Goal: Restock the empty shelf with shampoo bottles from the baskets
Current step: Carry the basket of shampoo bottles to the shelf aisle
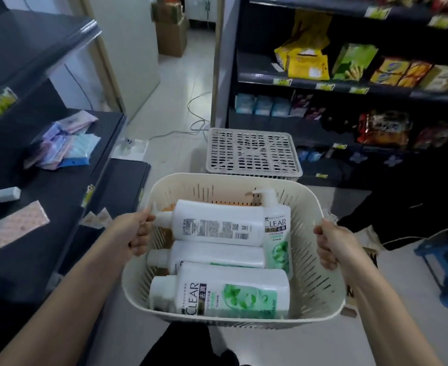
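Note:
I hold a cream slotted basket [320, 283] in the air in front of me. My left hand [135, 233] grips its left rim and my right hand [328, 247] grips its right rim. Inside lie several white shampoo bottles with green labels: one nearest me [222, 294], one across the far side with its barcode up [217, 223], one between them [217, 256], and one with a pump along the right wall [277, 233]. The dark shelf [59, 196] on my left is mostly bare.
A second basket [253, 154] lies upside down on the floor ahead. The left shelf holds some packets [61, 146], a small white block [8, 194] and a flat sachet [19, 225]. Stocked shelves [349, 83] stand at right; a blue stool [444, 270] and floor cables [191, 125] are nearby.

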The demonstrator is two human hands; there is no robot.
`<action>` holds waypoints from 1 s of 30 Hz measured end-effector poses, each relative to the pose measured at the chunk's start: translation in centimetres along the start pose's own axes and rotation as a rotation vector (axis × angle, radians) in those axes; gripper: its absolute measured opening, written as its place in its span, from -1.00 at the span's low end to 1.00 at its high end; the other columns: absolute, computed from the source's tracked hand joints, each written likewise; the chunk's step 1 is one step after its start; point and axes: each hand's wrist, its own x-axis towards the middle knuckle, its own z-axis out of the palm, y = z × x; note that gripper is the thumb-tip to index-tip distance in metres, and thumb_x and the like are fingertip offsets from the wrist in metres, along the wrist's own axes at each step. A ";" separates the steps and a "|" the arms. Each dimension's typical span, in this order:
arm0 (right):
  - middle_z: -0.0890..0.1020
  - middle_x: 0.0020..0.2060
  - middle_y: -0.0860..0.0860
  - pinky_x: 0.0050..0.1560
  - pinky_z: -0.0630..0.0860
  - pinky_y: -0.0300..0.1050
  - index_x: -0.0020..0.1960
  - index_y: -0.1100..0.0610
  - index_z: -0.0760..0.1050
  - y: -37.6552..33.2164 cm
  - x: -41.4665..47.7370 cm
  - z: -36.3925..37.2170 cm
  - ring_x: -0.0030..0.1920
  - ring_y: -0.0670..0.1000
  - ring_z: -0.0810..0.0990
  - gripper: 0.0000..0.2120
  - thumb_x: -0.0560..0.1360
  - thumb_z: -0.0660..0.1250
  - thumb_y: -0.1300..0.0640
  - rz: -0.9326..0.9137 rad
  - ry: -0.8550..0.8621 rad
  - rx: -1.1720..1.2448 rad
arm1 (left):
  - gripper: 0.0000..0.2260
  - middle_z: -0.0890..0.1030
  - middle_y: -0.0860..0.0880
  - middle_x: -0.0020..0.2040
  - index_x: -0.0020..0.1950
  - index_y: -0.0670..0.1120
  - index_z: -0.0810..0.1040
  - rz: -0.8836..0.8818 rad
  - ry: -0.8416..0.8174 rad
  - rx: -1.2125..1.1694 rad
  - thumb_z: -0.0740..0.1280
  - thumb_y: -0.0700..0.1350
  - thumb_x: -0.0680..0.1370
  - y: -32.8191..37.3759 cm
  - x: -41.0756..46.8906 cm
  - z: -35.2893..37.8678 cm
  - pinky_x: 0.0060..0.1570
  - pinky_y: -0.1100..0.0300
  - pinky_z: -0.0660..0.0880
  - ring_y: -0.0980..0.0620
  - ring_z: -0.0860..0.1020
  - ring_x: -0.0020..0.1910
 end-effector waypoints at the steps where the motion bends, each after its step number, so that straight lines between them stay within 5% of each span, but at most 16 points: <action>1: 0.22 -0.66 -0.07 -0.62 0.11 -0.39 -0.14 0.18 0.34 -1.2 1.6 0.2 -0.72 -0.07 0.15 -0.70 0.68 0.02 0.07 0.003 0.009 0.009 | -0.76 0.24 0.06 -0.60 -0.11 -0.13 0.37 0.006 -0.006 -0.001 0.08 -0.05 0.68 1.3 1.6 0.8 -0.71 0.41 0.10 0.16 0.15 -0.72; 15: 0.21 -0.61 -0.03 -0.60 0.08 -0.37 -0.14 0.19 0.34 -13.0 18.2 2.6 -0.70 -0.07 0.14 -0.67 0.69 0.03 0.03 0.073 0.183 0.217 | -0.78 0.19 0.07 -0.61 -0.16 -0.11 0.35 0.016 -0.146 0.230 0.07 -0.15 0.67 20.5 22.6 12.0 -0.67 0.46 0.04 0.17 0.09 -0.72; 30: 0.22 -0.61 -0.03 -0.54 0.08 -0.30 -0.22 0.14 0.32 -20.2 34.3 -0.5 -0.67 -0.06 0.15 -0.59 0.68 0.02 -0.08 0.116 0.384 0.361 | -0.72 0.19 0.08 -0.60 -0.15 -0.10 0.36 -0.038 -0.235 0.449 0.08 0.00 0.68 31.0 41.2 28.8 -0.62 0.46 0.03 0.17 0.11 -0.70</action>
